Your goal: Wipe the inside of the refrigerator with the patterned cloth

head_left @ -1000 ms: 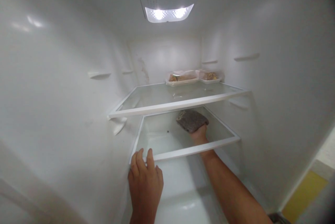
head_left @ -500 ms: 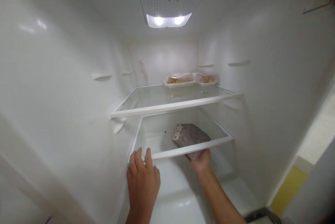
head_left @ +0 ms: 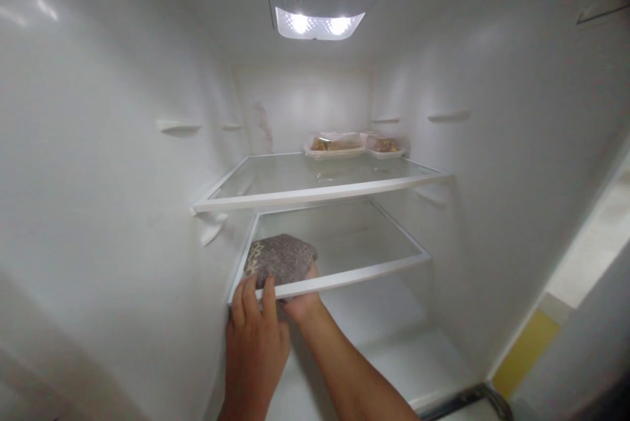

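My left hand (head_left: 256,329) grips the front left corner of the lower glass shelf (head_left: 364,271), its fingertips curled over the white front rim. Beneath that shelf, seen through the glass, my right hand (head_left: 302,303) holds a grey-brown cloth (head_left: 285,257) with a pale pattern at its left end. The cloth is at the shelf's left side, just behind my left fingers. Part of my right hand is hidden by the cloth and the rim.
Above is an upper glass shelf (head_left: 319,194) bearing two wrapped food trays (head_left: 335,145) at its back. A lit lamp panel (head_left: 319,24) is on the ceiling. Ledges stick out of both side walls. A dark-edged item (head_left: 462,401) lies at the bottom right.
My right hand has moved left with the cloth, from the right part under the lower shelf to its left side. My left hand keeps its hold on the corner. The view has shifted slightly.
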`<state>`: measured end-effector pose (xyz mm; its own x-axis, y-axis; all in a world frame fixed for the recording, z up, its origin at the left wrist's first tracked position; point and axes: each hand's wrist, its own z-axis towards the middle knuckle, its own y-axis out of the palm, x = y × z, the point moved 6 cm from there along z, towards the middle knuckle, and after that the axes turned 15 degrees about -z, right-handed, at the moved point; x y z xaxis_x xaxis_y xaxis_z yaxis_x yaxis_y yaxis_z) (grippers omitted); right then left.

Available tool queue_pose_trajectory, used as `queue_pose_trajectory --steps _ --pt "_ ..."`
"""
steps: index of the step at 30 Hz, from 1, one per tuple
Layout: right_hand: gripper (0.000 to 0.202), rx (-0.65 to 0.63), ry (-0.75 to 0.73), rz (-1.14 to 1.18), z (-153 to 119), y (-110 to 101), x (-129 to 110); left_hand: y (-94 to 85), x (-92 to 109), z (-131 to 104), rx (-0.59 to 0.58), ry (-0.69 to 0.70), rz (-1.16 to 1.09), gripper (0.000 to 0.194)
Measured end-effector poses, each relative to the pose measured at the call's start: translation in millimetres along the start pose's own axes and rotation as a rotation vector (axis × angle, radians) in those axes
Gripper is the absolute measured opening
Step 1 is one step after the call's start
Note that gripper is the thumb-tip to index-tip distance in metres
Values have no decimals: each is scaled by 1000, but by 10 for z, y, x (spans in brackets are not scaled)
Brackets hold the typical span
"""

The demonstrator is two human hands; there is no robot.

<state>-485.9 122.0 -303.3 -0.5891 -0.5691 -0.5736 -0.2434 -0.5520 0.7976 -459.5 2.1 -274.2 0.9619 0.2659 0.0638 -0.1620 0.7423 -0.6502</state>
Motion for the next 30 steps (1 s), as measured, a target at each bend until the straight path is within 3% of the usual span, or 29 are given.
queue_pose_trajectory --steps 5,10,16,20,25,30 --pt "48 33 -103 -11 604 -61 -112 21 -9 3 -3 5 19 51" --pt "41 51 -214 -27 798 -357 -612 50 -16 -6 5 44 45 52" --pt "35 174 -332 -53 501 -854 -1329 78 -33 -16 0 41 58 53" --pt "48 286 -335 -28 112 -1002 -1582 84 -39 -18 8 44 51 53" --pt "46 339 -304 -8 -323 -1004 -1495 92 -50 -7 8 32 36 54" --pt "43 316 -180 -53 -517 -822 -948 82 -30 11 17 32 49 53"
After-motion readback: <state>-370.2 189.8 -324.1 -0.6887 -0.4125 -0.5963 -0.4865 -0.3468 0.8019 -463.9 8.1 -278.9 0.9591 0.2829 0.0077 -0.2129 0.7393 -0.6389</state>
